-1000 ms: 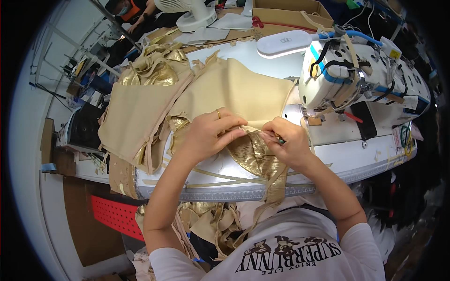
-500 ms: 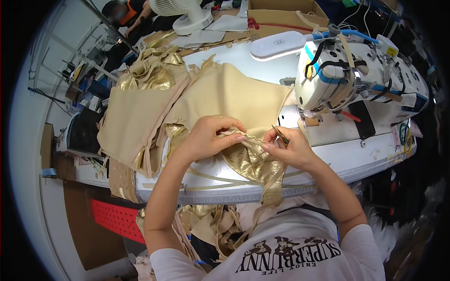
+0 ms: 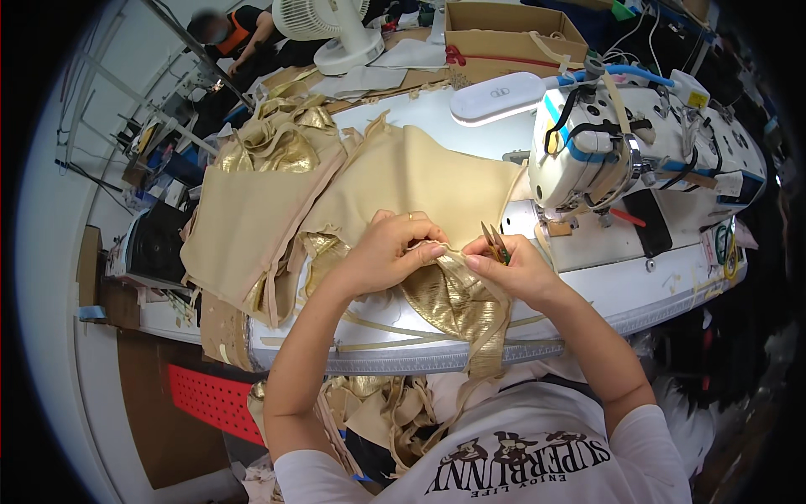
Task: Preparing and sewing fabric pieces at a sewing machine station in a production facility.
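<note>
A beige and gold garment piece (image 3: 457, 298) lies partly on the white table, its metallic gold part hanging over the front edge. My left hand (image 3: 395, 252) is closed on the garment's seamed edge, thumb on top. Close by on the right, my right hand (image 3: 522, 270) pinches the same edge between thumb and finger. Small thread snips (image 3: 496, 244) are tucked in that right hand, blades pointing up and away from me. Beyond both hands spreads a smooth beige fabric panel (image 3: 420, 181).
A white sewing machine (image 3: 579, 143) stands at the right, with a white lamp (image 3: 497, 99) beside it. Stacked beige and gold pieces (image 3: 252, 197) lie at the left. Farther back are a fan (image 3: 348, 50), a cardboard box (image 3: 512, 29) and another person (image 3: 239, 34).
My hands have drawn closer together along the garment edge. The snips in my right hand have turned more upright, and their blades now show apart. The whole view has shifted slightly.
</note>
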A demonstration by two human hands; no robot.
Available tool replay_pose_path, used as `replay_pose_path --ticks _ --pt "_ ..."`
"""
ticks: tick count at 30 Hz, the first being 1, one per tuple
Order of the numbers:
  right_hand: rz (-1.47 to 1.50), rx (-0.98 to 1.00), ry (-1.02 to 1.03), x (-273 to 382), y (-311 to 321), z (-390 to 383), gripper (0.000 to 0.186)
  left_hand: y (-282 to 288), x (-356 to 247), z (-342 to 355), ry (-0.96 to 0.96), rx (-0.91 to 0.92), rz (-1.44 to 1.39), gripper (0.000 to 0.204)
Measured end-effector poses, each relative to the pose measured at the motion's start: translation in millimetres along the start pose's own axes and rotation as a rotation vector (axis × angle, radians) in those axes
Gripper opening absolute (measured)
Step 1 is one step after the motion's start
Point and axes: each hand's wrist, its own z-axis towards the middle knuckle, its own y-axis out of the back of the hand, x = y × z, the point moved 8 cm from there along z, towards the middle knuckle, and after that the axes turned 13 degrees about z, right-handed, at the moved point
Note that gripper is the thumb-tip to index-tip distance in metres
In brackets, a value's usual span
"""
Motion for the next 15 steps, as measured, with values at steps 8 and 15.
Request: replay_pose_path --ticks 8,15 --pt "-0.158 -0.003 -0.003 -1.4 -0.8 1.8 0.020 3.2 -4.1 2.8 -0.072 -0.044 -0.001 0.019" --pt "-0.435 -0.099 0.390 27.1 -17.0 -7.0 0.021 1.6 -2.1 3.1 -0.048 0.002 0.072 0.020"
